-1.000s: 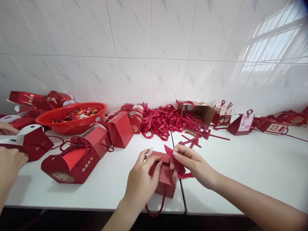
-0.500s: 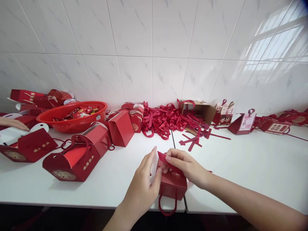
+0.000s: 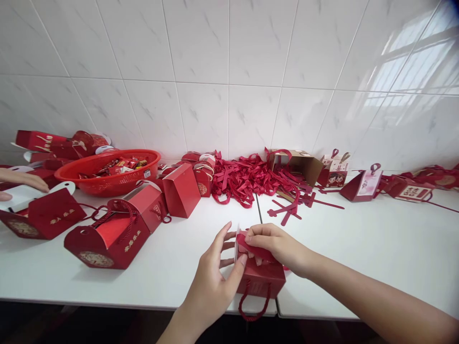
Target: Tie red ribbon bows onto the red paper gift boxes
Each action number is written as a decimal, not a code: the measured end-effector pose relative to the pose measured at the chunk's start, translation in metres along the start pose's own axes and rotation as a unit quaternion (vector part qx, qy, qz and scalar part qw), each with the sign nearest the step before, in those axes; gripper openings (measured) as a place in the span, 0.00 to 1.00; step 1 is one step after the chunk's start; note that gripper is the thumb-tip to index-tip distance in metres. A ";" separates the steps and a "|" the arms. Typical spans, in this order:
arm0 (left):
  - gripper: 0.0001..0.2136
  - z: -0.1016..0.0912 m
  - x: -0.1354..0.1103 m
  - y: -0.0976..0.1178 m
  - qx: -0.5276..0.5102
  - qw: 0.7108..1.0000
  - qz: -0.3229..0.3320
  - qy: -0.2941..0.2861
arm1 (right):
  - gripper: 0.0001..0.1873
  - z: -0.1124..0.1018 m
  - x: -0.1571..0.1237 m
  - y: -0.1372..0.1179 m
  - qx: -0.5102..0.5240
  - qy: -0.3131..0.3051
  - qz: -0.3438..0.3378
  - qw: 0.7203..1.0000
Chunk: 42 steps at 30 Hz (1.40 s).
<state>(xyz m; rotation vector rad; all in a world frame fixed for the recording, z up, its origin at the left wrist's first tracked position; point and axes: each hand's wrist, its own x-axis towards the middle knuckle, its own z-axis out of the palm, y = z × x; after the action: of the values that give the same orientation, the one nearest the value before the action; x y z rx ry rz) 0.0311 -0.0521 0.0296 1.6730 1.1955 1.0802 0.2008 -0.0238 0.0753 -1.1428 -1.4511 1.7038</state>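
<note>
A small red paper gift box (image 3: 263, 279) stands near the table's front edge, a twisted red cord handle (image 3: 255, 317) hanging off its near side. My left hand (image 3: 215, 274) grips its left side, thumb on the near wall and fingers behind a pale upright flap. Between thumb and fingers, my right hand (image 3: 278, 241) pinches a dark red flap (image 3: 258, 252) at the box's top. Pinkish pieces show beneath that flap; I cannot make out what they are.
A red plastic basket (image 3: 107, 186) holds wrapped sweets. Red gift boxes (image 3: 114, 239) stand left, where another person's hand (image 3: 25, 179) rests by an open one. Red ribbons (image 3: 244, 179) lie heaped before a cardboard box (image 3: 304, 167). More boxes (image 3: 360, 186) stand at right.
My left fingers have spread and moved back behind the pale flap. The box has shifted slightly right, and my right hand has lowered the red flap a little. The other person's hand has moved rightward.
</note>
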 end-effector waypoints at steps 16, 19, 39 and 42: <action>0.09 -0.013 0.038 0.005 0.076 0.996 0.044 0.005 | 0.14 0.000 0.000 0.002 -0.035 0.062 -0.023 0.997; 0.08 -0.034 0.040 -0.006 0.282 0.957 0.039 0.059 | 0.15 -0.006 -0.009 0.010 -0.009 0.143 -0.133 0.981; 0.20 -0.029 0.036 0.000 -0.047 0.984 -0.038 -0.168 | 0.22 -0.039 -0.028 0.050 -0.108 0.164 -0.078 0.977; 0.20 -0.044 0.038 -0.018 0.036 0.984 -0.056 -0.164 | 0.20 -0.039 -0.030 0.049 -0.089 0.162 -0.096 0.978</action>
<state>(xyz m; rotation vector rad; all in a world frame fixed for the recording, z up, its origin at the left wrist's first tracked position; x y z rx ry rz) -0.0080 -0.0061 0.0339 1.7356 1.1070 0.6687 0.2522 -0.0430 0.0327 -1.2627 -1.4729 1.2109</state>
